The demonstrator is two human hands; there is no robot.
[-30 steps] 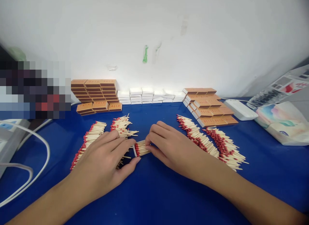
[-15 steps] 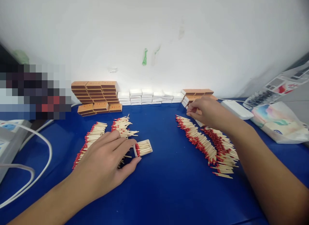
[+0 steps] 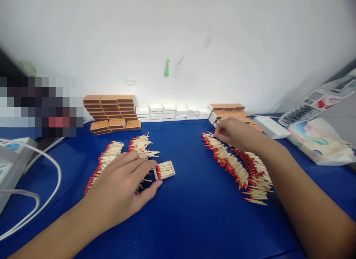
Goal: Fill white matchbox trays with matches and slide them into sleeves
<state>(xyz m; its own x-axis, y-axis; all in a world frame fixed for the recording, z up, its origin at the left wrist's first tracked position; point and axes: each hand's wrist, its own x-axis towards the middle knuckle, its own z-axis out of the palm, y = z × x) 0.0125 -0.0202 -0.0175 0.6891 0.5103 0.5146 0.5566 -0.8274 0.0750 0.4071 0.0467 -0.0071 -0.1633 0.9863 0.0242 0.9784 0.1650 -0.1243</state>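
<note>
My left hand (image 3: 122,186) lies flat on the blue table (image 3: 189,214), fingers stretched out. Its thumb and forefinger touch the left end of a small white matchbox tray (image 3: 165,170) filled with red-tipped matches. My right hand (image 3: 236,134) is stretched to the back right, its fingers pinched on an orange matchbox sleeve at the near edge of the right stack of orange sleeves (image 3: 232,111). Below that hand lies a long heap of loose matches (image 3: 239,166). A smaller heap of matches (image 3: 111,157) lies beside and partly under my left hand.
A second pile of orange boxes (image 3: 111,110) stands at the back left, with rows of white trays (image 3: 167,111) along the wall between the piles. A white device (image 3: 271,126) and a tissue pack (image 3: 319,142) sit at the right. White cables (image 3: 41,199) loop at the left.
My right hand let go of the filled tray and moved away to the back right, onto the stack of orange sleeves. My left hand stayed beside the tray.
</note>
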